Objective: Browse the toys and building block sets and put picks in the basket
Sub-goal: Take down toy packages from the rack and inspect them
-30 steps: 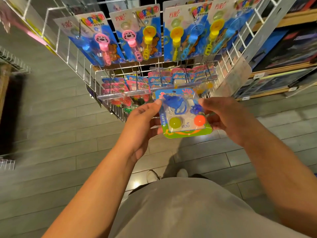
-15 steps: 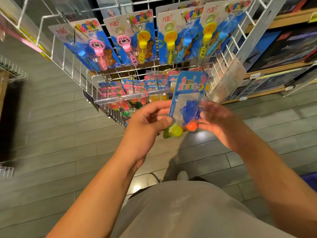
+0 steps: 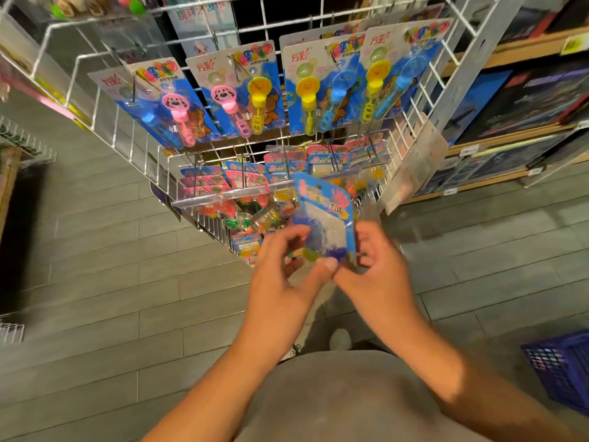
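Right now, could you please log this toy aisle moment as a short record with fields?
held item: blue blister pack, tilted, gripped at its lower end
left hand: grips the pack
right hand: grips the pack
rack: white wire, bubble wand cards hung above, small packs in a tray below
basket: blue, on floor at right
pack in basket: no

Red characters reading 万彩 stand at the top left corner of each hanging bubble wand card [image 3: 242,90], plainest on the one with the pink and yellow wands and on the two cards to its right. The held toy pack [image 3: 328,212] carries coloured characters across its blue header, too blurred to read. The yellow shelf label [image 3: 573,44] and the white price tags [image 3: 470,150] are illegible.
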